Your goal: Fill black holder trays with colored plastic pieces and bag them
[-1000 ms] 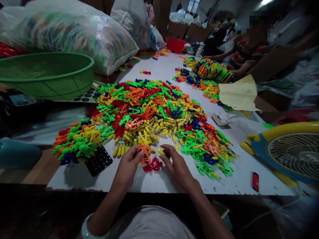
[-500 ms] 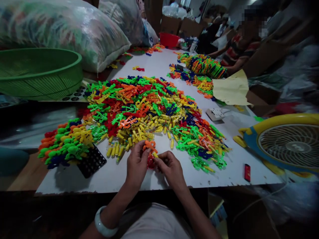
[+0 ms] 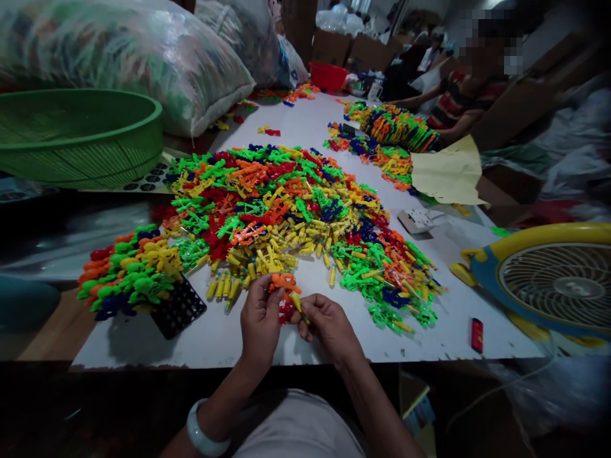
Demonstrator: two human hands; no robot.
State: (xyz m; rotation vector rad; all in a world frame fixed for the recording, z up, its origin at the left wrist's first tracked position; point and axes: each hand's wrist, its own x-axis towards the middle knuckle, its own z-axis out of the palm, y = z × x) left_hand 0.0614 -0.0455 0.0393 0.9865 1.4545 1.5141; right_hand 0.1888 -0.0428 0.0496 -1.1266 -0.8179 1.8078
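My left hand [image 3: 258, 318] pinches a small orange plastic toy piece [image 3: 282, 282] just above the white table [image 3: 224, 337]. Close beside it, my right hand [image 3: 327, 324] is closed on a short yellow plastic piece [image 3: 296, 301] whose tip meets the orange piece. A few red pieces [image 3: 286, 312] lie under my hands. Beyond them spreads a big pile of green, orange, yellow, red and blue plastic pieces [image 3: 286, 203]. A black grid tray [image 3: 179, 310] at the left holds upright assembled pieces [image 3: 128, 273].
A green basket [image 3: 76, 137] and big clear bags [image 3: 157, 57] stand at the left back. A yellow and blue fan [image 3: 548, 280] lies at the right, a small red lighter [image 3: 476, 334] near the table edge. Another person [image 3: 458, 95] sits at the far right by another pile [image 3: 396, 130].
My right hand picked a yellow piece off the table and brought it to the orange piece in my left hand. Both hands drew together, slightly nearer to me.
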